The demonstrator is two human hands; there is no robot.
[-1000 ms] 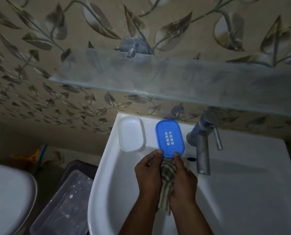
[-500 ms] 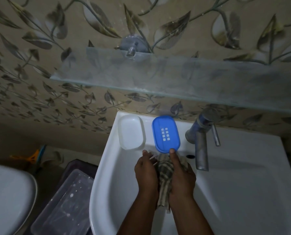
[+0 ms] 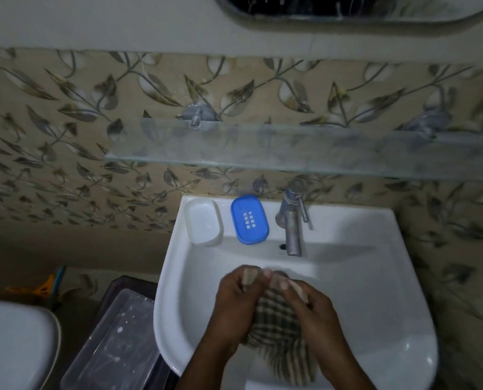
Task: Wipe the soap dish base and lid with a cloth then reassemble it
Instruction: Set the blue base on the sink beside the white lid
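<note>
1. Blue soap dish base lies on the sink back rim, left of the tap.
2. Clear lid sits beside it at the rim's back-left corner, apart.
3. Left hand and right hand both grasp the checked cloth over the basin.

Both forearms reach forward, left hand and right hand close together, fingers curled in a grip.

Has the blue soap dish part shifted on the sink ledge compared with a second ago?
Yes. The blue soap dish part left the hands and now lies farther back on the sink ledge, between the white part and the tap.
</note>
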